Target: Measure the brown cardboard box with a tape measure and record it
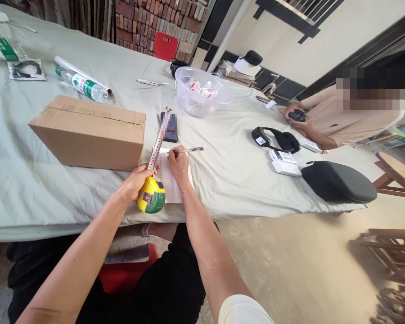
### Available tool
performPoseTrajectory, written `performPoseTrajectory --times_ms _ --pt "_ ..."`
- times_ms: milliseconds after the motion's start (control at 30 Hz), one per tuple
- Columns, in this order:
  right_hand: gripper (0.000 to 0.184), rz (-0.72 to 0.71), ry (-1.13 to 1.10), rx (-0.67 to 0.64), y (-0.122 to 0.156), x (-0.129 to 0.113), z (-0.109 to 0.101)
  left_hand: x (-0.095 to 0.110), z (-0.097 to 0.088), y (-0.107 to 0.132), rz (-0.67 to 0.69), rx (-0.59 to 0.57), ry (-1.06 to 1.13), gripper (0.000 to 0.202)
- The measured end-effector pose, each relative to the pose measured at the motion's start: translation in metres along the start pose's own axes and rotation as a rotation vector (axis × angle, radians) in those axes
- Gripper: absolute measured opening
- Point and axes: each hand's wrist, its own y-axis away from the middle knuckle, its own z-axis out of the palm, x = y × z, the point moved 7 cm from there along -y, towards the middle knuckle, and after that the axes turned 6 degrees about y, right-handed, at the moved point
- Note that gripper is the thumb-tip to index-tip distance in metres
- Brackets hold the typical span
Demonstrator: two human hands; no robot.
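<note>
My left hand is closed on a yellow and green tape measure, with the fingers at the base of its drawn-out blade. The blade slants up and away over part of a sheet of paper with writing on it. A pen is gripped in my right hand, which rests on that sheet. Its tip is hard to make out beside the fingers. Just beyond the paper lies a dark smartphone, partly behind the blade. To the left of my hands stands a closed cardboard box.
Farther back are a clear plastic tub and a water bottle. A black headset, a white device and a black case lie on the cloth-covered table to the right. A person sits there holding a dark object.
</note>
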Motion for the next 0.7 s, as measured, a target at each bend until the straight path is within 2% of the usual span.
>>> performPoseTrajectory --times_ms 367,600,700 --pt "0.009 -0.006 0.012 -0.008 -0.0004 -0.0001 0.0006 -0.0007 -0.0006 -0.0008 0.000 -0.003 0.009 0.007" --pt "0.011 0.048 -0.066 0.069 0.0023 0.0053 -0.0074 -0.0012 -0.0018 -0.0020 0.002 -0.005 0.008 0.009" --pt "0.012 0.050 -0.067 0.057 0.0027 0.0053 -0.0074 -0.0007 -0.0017 -0.0016 0.008 0.003 0.009 0.009"
